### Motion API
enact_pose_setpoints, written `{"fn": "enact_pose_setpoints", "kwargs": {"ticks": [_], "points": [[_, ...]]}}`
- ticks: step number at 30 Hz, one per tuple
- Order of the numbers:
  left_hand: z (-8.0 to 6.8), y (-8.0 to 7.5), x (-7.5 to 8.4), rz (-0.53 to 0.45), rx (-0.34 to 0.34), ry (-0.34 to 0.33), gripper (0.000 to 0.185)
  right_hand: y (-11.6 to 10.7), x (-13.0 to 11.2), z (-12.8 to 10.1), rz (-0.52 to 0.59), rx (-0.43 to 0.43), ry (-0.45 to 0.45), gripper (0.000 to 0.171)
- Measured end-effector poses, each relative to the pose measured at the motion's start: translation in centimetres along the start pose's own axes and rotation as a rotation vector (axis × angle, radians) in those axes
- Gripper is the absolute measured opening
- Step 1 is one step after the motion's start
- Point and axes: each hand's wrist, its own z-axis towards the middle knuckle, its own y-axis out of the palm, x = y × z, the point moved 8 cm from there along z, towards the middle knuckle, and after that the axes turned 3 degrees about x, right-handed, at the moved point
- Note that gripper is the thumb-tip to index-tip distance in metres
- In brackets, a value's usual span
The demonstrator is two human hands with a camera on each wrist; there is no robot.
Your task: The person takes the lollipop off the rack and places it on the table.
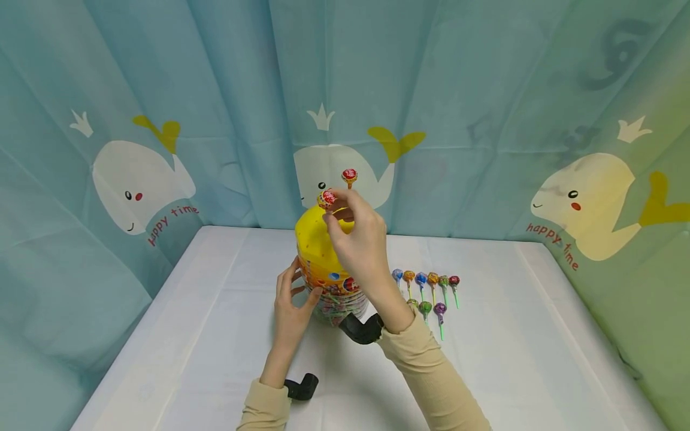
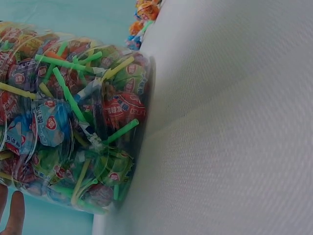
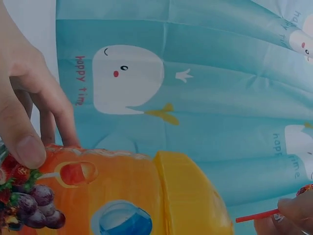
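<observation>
Right hand point(image 1: 362, 248): red-wrapped lollipop point(image 1: 326, 199) pinched above yellow-lidded clear plastic lollipop jar point(image 1: 323, 263) | left hand point(image 1: 291, 305): jar's side touched, fingers relaxed.

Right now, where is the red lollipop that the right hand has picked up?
In the head view, the red lollipop is pinched in the right hand just above the tub's yellow lid, left of a second lollipop already standing in it.

One yellow-lidded jar point(image 1: 323, 263) stood there. Two red lollipops point(image 1: 349, 176) rose above its lid, nine loose lollipops point(image 1: 426, 281) lay on the worktop point(image 1: 512, 335), and three whales point(image 1: 137, 185) marked the curtain.
</observation>
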Motion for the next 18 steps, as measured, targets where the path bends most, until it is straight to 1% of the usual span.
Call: {"fn": "enact_pose_setpoints", "kwargs": {"ticks": [10, 14, 18], "points": [[0.0, 0.0, 0.1, -0.008, 0.0, 0.008, 0.07, -1.4, -0.3, -0.5, -0.007, 0.029, -0.024, 0.029], [0.0, 0.0, 0.2, -0.008, 0.007, 0.025, 0.069, -2.2, 0.1, -1.1, -0.008, 0.048, -0.012, 0.029], [0.0, 0.0, 0.2, -0.014, 0.01, 0.043, 0.069, -3.4, 0.8, -1.8, -0.008, 0.08, 0.02, 0.029]]}}
